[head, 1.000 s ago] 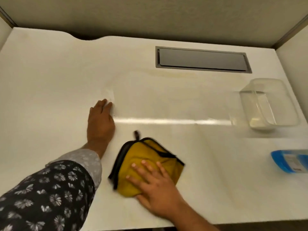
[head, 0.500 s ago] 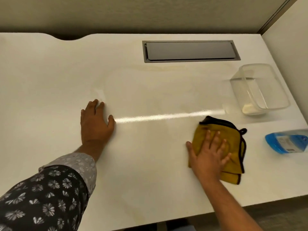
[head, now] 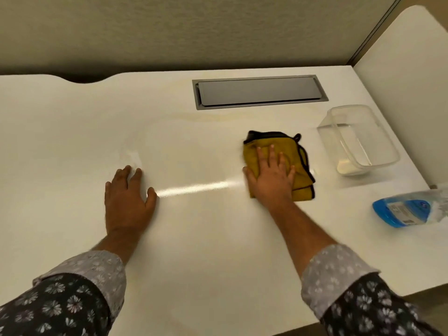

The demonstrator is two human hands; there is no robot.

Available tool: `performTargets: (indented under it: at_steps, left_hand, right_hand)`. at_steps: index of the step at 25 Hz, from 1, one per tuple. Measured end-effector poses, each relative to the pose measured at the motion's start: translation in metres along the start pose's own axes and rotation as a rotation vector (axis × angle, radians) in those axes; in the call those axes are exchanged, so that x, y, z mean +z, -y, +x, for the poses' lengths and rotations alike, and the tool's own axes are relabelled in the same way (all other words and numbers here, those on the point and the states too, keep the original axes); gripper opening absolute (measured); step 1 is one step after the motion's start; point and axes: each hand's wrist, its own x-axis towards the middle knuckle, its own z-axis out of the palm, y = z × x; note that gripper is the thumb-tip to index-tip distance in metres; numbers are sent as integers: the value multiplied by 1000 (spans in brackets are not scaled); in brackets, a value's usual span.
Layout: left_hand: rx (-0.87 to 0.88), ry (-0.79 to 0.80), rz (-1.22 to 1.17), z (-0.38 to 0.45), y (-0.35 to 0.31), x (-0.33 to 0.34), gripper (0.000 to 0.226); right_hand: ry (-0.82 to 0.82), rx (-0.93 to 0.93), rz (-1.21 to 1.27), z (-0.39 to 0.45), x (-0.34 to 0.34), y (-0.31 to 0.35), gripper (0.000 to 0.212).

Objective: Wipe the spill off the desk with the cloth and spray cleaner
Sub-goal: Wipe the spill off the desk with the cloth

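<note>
A folded yellow cloth (head: 298, 151) with black trim lies on the white desk (head: 194, 251), right of centre. My right hand (head: 270, 177) presses flat on the cloth, fingers spread. My left hand (head: 127, 201) rests palm down on the bare desk to the left, holding nothing. A faint yellowish stain (head: 218, 117) runs just in front of the grey cable hatch. The blue spray cleaner bottle (head: 409, 209) lies on its side at the right edge, away from both hands.
A grey cable hatch (head: 259, 91) is set into the desk at the back. A clear plastic container (head: 358, 139) stands at the right, close to the cloth. A partition wall closes the back and right side. The desk's front edge runs near my sleeves.
My right hand slid the cloth from the front centre across to the right, then farther back toward the hatch. My left hand stayed flat in place.
</note>
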Motion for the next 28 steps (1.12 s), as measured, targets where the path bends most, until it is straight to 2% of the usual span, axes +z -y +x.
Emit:
performTargets:
  at_steps: [4,7,9,12,15,17,19,22,26,28]
  left_hand:
    - [-2,7,21,0,-2,1,68]
    - [3,17,60,3,0,4,67]
    - [-1,25,81,4,2,6,67]
    - [5,22,81,5,7,9,66]
    - [7,33,92,6,10,11,65]
    - [17,38,95,7,12,11,61]
    - [33,39,70,8,15,12,53]
    - [80,63,47,2,10,9,46]
    - [120,115,81,-26,-7,9,49]
    - [130,144,91,-42,-11,12,53]
  right_hand:
    - [-78,225,40,42,-8,-33,78]
    - [-116,266,51,40,-2,-19,72]
    - [-124,176,41,22,4,7,67]
    - [-83,-124,8,-24,16,62,63]
    - [40,-452,64,-87,29,112,63]
    - [114,-637,112,-125,31,120,59]
    - [202,-718,176,-150,27,108,50]
    - [507,-586,436,-169,1,88,43]
    - [874,-502,641,-188,-34,62,36]
    - [1005,-366,799,-196,-51,46,31]
